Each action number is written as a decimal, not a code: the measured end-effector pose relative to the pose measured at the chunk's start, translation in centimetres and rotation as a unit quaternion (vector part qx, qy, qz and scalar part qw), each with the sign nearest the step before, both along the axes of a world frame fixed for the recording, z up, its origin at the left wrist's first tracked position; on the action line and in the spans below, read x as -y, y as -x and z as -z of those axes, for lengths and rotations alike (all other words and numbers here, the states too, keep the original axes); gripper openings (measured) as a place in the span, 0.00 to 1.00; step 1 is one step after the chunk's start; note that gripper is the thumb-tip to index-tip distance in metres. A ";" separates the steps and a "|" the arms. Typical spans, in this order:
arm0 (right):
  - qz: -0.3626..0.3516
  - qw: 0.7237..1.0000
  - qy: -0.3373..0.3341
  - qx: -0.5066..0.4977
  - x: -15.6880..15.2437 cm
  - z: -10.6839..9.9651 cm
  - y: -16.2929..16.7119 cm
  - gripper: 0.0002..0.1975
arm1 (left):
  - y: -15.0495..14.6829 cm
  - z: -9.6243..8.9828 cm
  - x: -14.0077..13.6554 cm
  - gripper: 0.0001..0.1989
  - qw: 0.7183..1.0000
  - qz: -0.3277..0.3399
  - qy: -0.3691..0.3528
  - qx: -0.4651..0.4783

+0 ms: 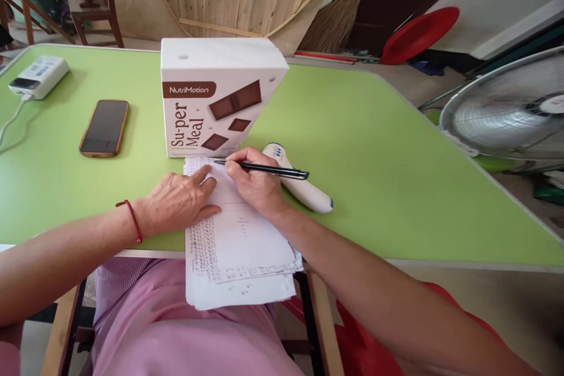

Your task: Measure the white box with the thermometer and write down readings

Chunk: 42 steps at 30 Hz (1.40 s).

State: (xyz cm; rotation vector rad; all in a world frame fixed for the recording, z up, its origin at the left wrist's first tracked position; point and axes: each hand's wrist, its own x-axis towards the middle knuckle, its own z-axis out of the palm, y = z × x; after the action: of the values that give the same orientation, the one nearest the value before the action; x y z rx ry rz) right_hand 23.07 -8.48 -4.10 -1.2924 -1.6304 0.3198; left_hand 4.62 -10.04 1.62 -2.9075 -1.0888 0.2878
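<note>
My right hand (pixel 258 185) grips a black pen (pixel 282 171), its tip on the upper part of a stack of paper sheets (pixel 247 247). Handwriting fills the left side of the top sheet. My left hand (pixel 183 200) lies flat with fingers spread on the sheets' left edge, close to the pen tip; a red cord bracelet (pixel 133 221) circles that wrist. Just behind the paper stands a white box (pixel 211 59) printed "NutriMotion Su-per Meal". Beside my right hand lies a white handheld device (pixel 304 191) with blue marks, partly hidden by the hand. The sheets overhang the table's near edge.
The green table (pixel 374 188) carries a smartphone (pixel 104 128) and a white power bank (pixel 39 76) with a cable at the left. A fan (pixel 511 106) stands off the right side. Behind are a wooden chair (pixel 94 12), a straw broom (pixel 343 12) and a red basin (pixel 418 35).
</note>
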 end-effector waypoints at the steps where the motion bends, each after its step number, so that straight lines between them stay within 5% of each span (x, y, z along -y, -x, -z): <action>1: 0.002 1.000 0.002 0.000 0.0 0.0 0.0 0.04 | 0.0 0.0 0.0 0.22 1.000 0.000 0.000 0.000; 25: 0.014 1.000 -0.022 0.001 0.0 0.2 -0.1 0.05 | 0.1 0.0 0.0 0.21 1.000 0.009 -0.010 0.014; 33: 0.045 0.987 -0.155 0.000 2.2 -2.6 -1.0 0.05 | 1.0 0.6 -0.8 0.15 0.993 0.039 -0.046 0.104; 35: 0.047 0.978 -0.200 0.023 2.5 -3.1 -1.8 0.08 | 1.6 0.4 -1.3 0.13 0.971 0.028 -0.088 0.219; 38: 0.022 0.967 -0.242 0.078 2.8 -3.4 -2.8 0.09 | 2.5 -0.2 -2.3 0.14 0.895 -0.040 -0.151 0.418; 42: 0.007 0.958 -0.243 0.151 3.1 -3.1 -3.1 0.02 | 3.8 -0.1 -4.5 0.35 0.797 -0.123 -0.144 0.573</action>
State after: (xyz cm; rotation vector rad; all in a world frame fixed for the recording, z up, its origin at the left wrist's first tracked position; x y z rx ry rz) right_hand 26.21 -11.60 -0.99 -1.0030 -1.8053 -0.2917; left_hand 0.81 -5.52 1.74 -2.4688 -1.3574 -1.6741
